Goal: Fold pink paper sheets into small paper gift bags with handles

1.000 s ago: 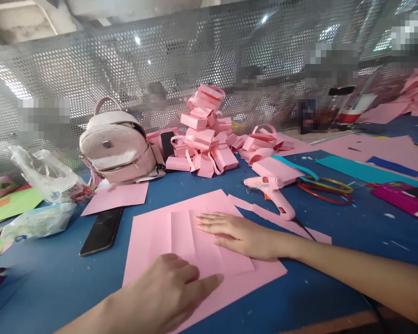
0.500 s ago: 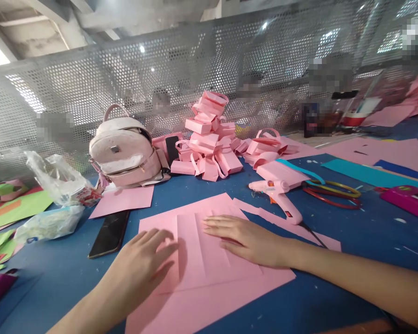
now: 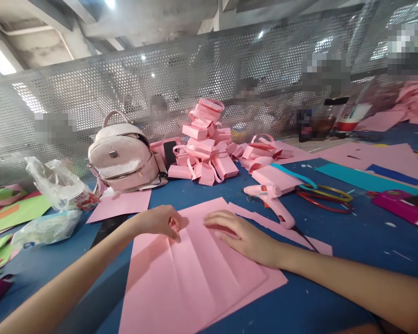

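Note:
A pink paper sheet [image 3: 209,273] with several parallel creases lies on a larger pink sheet [image 3: 139,306] in front of me. My left hand [image 3: 163,222] is at the creased sheet's upper left, its fingers curled in and its thumb bent down against the paper; the fingertips are partly hidden. On the sheet's upper right rests my right hand [image 3: 245,234], palm down, fingers extended and slightly bent. Beyond it a pink glue gun [image 3: 273,199] lies on its side, beside a cut pink paper strip [image 3: 261,218].
Folded pink paper bags [image 3: 209,148] are piled at the back, beside a pale pink backpack [image 3: 121,157]. A phone [image 3: 107,227] is partly under my left forearm. Plastic bags [image 3: 52,227] are left; a magenta tool [image 3: 404,206] and blue paper [image 3: 362,178] are right.
My left hand has moved up and right, its fingers curling in over the paper. The creased sheet has shifted and turned, its lower edge nearer me. My right hand stays on the paper.

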`<state>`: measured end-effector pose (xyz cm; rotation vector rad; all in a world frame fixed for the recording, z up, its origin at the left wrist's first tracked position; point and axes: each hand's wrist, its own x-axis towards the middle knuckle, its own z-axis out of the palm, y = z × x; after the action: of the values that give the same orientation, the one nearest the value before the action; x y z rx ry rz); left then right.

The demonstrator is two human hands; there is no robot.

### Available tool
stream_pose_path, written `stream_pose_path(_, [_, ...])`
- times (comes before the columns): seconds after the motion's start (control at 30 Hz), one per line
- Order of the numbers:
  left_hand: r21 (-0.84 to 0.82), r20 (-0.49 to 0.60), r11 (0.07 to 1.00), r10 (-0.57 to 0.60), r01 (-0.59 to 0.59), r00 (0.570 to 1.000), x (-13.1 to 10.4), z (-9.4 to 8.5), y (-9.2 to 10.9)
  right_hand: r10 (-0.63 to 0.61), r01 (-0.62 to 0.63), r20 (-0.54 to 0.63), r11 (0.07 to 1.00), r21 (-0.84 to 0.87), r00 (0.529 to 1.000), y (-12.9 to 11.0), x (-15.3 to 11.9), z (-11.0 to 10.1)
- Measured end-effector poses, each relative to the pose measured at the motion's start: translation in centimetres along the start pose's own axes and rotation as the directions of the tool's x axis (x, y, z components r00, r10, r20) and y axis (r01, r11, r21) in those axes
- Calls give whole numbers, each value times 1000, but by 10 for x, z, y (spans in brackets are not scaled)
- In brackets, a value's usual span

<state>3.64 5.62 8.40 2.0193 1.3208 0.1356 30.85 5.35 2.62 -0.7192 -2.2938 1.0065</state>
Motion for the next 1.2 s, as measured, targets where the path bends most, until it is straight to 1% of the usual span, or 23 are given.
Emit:
stream_pose_path(0.07, [-111,-11,994,21,-22,1000,-4,-2,1,35,-31,-52,997,70,998,-1,-1,0])
stream_pose_path(0.13, [-225,-55,974,25,-36,998,-9,-6,-1,83,-66,-116,987,148,990,-1,-2,-1])
stream_pose_path(0.17, [-277,-95,960,18,-44,995,-12,-9,-3,117,-89,-147,978,188,982,-1,-2,-1])
stream_pose_path(0.23, [-371,-219,926,-17,-68,976,-18,-15,-8,194,-133,-207,952,274,959,-1,0,-1])
stream_pose_path(0.27, [-414,-293,906,-42,-87,955,-20,-17,-12,232,-152,-230,936,316,945,-1,1,-1])
stream_pose_path(0.33, [-495,-427,859,-105,-135,898,-22,-18,-18,304,-183,-231,883,431,924,-2,4,-1])
stream_pose_path(0.4, [-564,-508,807,-172,-175,844,-22,-10,-22,357,-200,-176,795,572,917,-4,8,0])
stream_pose_path(0.43, [-595,-525,782,-202,-187,827,-20,-3,-23,372,-204,-143,747,632,917,-5,9,-1])
stream_pose_path(0.47, [-622,-532,758,-227,-195,815,-19,6,-22,381,-205,-121,708,676,917,-6,10,-1])
stream_pose_path(0.5, [-646,-527,738,-247,-194,814,-18,16,-20,385,-200,-117,686,699,915,-6,10,-2])
stream_pose_path(0.53, [-663,-515,724,-255,-191,819,-17,27,-17,392,-196,-132,690,697,911,-5,10,-2])
stream_pose_path(0.6, [-681,-480,710,-245,-182,842,-16,46,-9,416,-212,-203,754,622,886,-2,9,-5])
stream_pose_path(0.67, [-696,-421,701,-220,-158,880,-18,59,1,433,-254,-287,830,496,854,2,8,-7])
stream_pose_path(0.73, [-693,-355,711,-193,-119,915,-21,64,9,421,-276,-324,870,409,847,5,8,-8])
stream_pose_path(0.8, [-666,-325,740,-172,-96,930,-24,64,14,394,-262,-305,881,394,867,5,8,-7])
stream_pose_path(0.87, [-634,-345,766,-162,-102,925,-25,65,13,367,-237,-278,882,407,888,4,8,-5])
stream_pose_path(0.93, [-623,-377,773,-160,-121,912,-24,66,10,350,-216,-267,880,424,898,2,9,-4])
stream_pose_path(1.0, [-623,-396,771,-163,-134,904,-23,70,8,350,-206,-275,874,441,895,1,9,-3])
stream_pose_path(1.07, [-630,-401,763,-158,-146,903,-22,74,8,371,-211,-293,863,459,881,0,9,-2])
stream_pose_path(1.13, [-640,-400,751,-146,-162,905,-22,77,10,399,-223,-277,837,499,874,0,9,-2])
stream_pose_path(1.2, [-651,-395,739,-134,-174,909,-22,79,11,409,-229,-250,816,531,877,1,9,-2])
